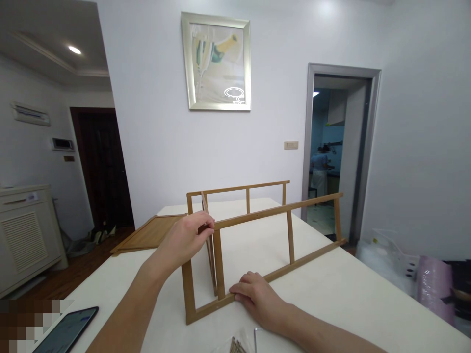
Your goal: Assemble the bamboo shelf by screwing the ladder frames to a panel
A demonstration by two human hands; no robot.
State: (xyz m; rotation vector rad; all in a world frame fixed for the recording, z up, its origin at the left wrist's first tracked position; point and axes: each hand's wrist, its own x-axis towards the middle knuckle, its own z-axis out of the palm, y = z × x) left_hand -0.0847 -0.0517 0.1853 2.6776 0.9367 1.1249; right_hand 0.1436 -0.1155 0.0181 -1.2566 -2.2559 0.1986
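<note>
A wooden frame [257, 214] with ladder-like rails stands on its long edge on the white table. Behind it is a second, similar wooden frame [235, 189], roughly parallel. A thin wooden crosspiece [212, 264] is set between the two near their left ends. My left hand [191, 233] is closed on the upper left corner of the near frame, by the top of the crosspiece; its fingertips are partly hidden. Low on the same frame, my right hand [259, 299] grips the bottom rail, with the fingers over it.
Flat wooden panels [150, 233] lie on the white table [312, 299] at the far left. A phone [68, 331] is at the near left. A plastic bag of screws [237, 344] and a hex key [255, 333] lie in front. A person [319, 169] stands beyond the doorway.
</note>
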